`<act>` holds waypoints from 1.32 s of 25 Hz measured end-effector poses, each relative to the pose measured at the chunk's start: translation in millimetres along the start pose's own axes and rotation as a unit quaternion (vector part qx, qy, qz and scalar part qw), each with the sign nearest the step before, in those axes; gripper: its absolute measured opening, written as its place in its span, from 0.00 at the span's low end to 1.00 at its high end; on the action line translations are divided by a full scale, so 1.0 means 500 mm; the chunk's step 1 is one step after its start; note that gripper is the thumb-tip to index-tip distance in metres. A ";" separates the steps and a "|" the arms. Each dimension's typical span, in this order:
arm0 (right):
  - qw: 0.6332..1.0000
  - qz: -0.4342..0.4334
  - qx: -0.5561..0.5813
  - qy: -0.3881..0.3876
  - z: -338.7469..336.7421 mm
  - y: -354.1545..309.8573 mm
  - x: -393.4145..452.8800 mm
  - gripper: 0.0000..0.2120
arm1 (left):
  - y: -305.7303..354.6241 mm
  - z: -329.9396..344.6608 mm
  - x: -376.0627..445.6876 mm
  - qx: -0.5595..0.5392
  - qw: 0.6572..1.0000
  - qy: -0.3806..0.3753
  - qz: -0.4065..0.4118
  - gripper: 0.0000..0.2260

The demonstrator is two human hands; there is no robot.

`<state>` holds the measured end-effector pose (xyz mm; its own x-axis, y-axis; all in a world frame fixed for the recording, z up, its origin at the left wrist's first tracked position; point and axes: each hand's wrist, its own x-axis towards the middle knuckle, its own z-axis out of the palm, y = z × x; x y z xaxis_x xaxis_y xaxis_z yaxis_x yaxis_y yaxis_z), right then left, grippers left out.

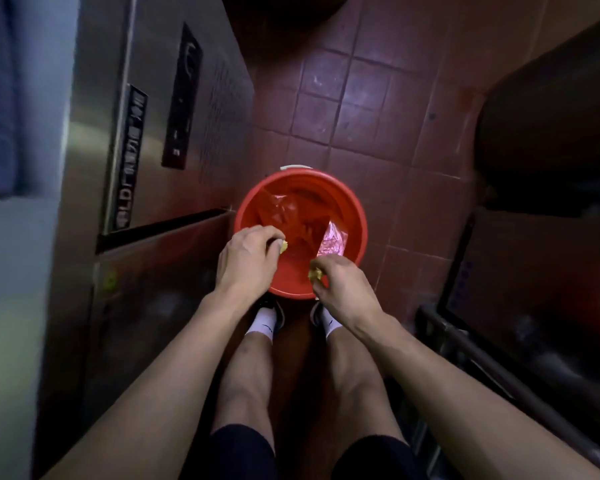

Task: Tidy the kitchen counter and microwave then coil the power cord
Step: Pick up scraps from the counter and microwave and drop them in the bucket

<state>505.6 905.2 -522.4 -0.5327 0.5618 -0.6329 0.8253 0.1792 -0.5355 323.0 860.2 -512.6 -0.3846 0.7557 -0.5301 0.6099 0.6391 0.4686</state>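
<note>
Yellow scraps are pinched in the left hand (pixel 248 252) and right hand (pixel 338 280) over a red bucket (pixel 355 206); the steel cabinet (pixel 94 150) label is blurred.

- One view only, from the person's head, looking almost straight down.
- A red bucket (pixel 300 233) on the tiled floor (pixel 361 109) sits at frame centre.
- Both forearms enter from the bottom corners, near the lens.
- A steel cabinet (pixel 125 168) fills the left side.

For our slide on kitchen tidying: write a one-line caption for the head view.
Both hands, left hand and right hand, hold yellow scraps over a red bucket on the tiled floor.
</note>
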 end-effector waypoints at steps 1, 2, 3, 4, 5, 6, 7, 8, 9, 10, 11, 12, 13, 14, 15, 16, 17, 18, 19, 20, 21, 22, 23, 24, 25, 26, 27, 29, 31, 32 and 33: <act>1.000 -0.006 -0.006 -0.012 0.010 0.018 0.025 0.10 | -0.003 0.020 0.021 0.005 1.000 -0.006 0.004 0.05; 1.000 -0.011 -0.010 -0.019 0.020 0.036 0.049 0.10 | -0.007 0.039 0.041 0.011 1.000 -0.012 0.009 0.05; 1.000 -0.012 -0.013 -0.021 0.029 0.053 0.073 0.10 | -0.011 0.057 0.061 0.017 1.000 -0.014 0.016 0.05; 1.000 -0.008 -0.013 -0.018 0.036 0.068 0.095 0.10 | -0.015 0.071 0.081 0.018 0.999 -0.012 0.023 0.05; 1.000 -0.004 -0.013 -0.014 0.041 0.081 0.115 0.10 | -0.017 0.081 0.098 0.018 0.999 -0.008 0.034 0.05; 1.000 -0.003 -0.015 -0.010 0.044 0.092 0.133 0.10 | -0.016 0.089 0.117 0.016 0.999 -0.006 0.049 0.05; 1.000 -0.006 -0.022 -0.004 0.050 0.104 0.152 0.10 | -0.017 0.100 0.138 0.013 0.998 -0.007 0.065 0.05; 0.999 -0.013 -0.032 0.003 0.055 0.114 0.171 0.10 | -0.018 0.110 0.160 0.010 0.997 -0.008 0.080 0.05; 0.999 -0.022 -0.042 0.011 0.060 0.123 0.189 0.10 | -0.019 0.119 0.181 0.007 0.996 -0.009 0.093 0.05; 0.998 -0.028 -0.051 0.016 0.065 0.129 0.205 0.10 | -0.020 0.129 0.202 0.007 0.995 -0.008 0.102 0.05; 0.998 -0.032 -0.058 0.020 0.070 0.134 0.221 0.11 | -0.021 0.138 0.222 0.008 0.994 -0.006 0.108 0.05; 0.997 -0.033 -0.066 0.023 0.076 0.140 0.234 0.11 | -0.024 0.148 0.240 0.011 0.994 -0.005 0.112 0.05; 0.996 -0.033 -0.075 0.023 0.082 0.146 0.244 0.11 | -0.028 0.157 0.254 0.014 0.993 -0.008 0.115 0.05; 0.996 -0.031 -0.086 0.022 0.087 0.151 0.251 0.11 | -0.032 0.165 0.265 0.019 0.992 -0.015 0.121 0.06; 0.995 -0.029 -0.097 0.018 0.095 0.156 0.256 0.11 | -0.037 0.175 0.274 0.022 0.992 -0.026 0.125 0.06; 0.994 -0.028 -0.107 0.014 0.104 0.160 0.259 0.11 | -0.044 0.183 0.279 0.024 0.991 -0.039 0.127 0.06; 0.993 -0.025 -0.116 0.012 0.112 0.165 0.261 0.10 | -0.052 0.190 0.282 0.028 0.990 -0.049 0.126 0.06; 0.992 -0.019 -0.124 0.012 0.121 0.169 0.262 0.10 | -0.061 0.197 0.281 0.038 0.990 -0.057 0.125 0.06; 0.991 -0.013 -0.131 0.013 0.129 0.172 0.261 0.10 | -0.069 0.203 0.280 0.053 0.989 -0.061 0.126 0.06; 0.990 -0.005 -0.138 0.014 0.136 0.176 0.260 0.11 | -0.077 0.209 0.278 0.074 0.987 -0.066 0.129 0.06; 0.989 0.002 -0.145 0.014 0.142 0.179 0.258 0.12 | -0.083 0.214 0.276 0.095 0.984 -0.074 0.133 0.07; 0.988 0.004 -0.153 0.014 0.146 0.182 0.257 0.14 | -0.089 0.218 0.275 0.112 0.981 -0.084 0.136 0.07; 0.986 0.000 -0.163 0.014 0.151 0.184 0.256 0.15 | -0.094 0.222 0.275 0.121 0.979 -0.096 0.133 0.07; 0.984 -0.006 -0.175 0.012 0.155 0.186 0.254 0.15 | -0.099 0.225 0.275 0.123 0.979 -0.106 0.125 0.07; 0.982 -0.010 -0.187 0.007 0.158 0.187 0.253 0.15 | -0.105 0.230 0.275 0.121 0.979 -0.115 0.115 0.07; 0.981 -0.010 -0.196 0.001 0.162 0.188 0.252 0.15 | -0.110 0.235 0.274 0.121 0.979 -0.122 0.107 0.06; 0.979 -0.008 -0.202 -0.005 0.165 0.189 0.251 0.15 | -0.115 0.240 0.270 0.124 0.979 -0.126 0.100 0.06; 0.979 -0.003 -0.206 -0.011 0.171 0.189 0.246 0.15 | -0.124 0.254 0.258 0.133 0.980 -0.123 0.088 0.06; 0.978 0.000 -0.206 -0.009 0.177 0.191 0.240 0.15 | -0.134 0.269 0.247 0.140 0.982 -0.110 0.067 0.06; 0.978 -0.001 -0.207 -0.009 0.180 0.192 0.237 0.15 | -0.139 0.277 0.242 0.142 0.983 -0.104 0.052 0.06; 0.979 -0.002 -0.206 -0.009 0.183 0.193 0.233 0.15 | -0.144 0.285 0.237 0.143 0.984 -0.096 0.035 0.07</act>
<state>506.0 914.1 -699.3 -0.5367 0.5465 -0.6429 0.8265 0.4940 -0.2700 332.0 883.3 -709.9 -0.2127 0.7378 -0.6407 0.8112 0.4988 0.3051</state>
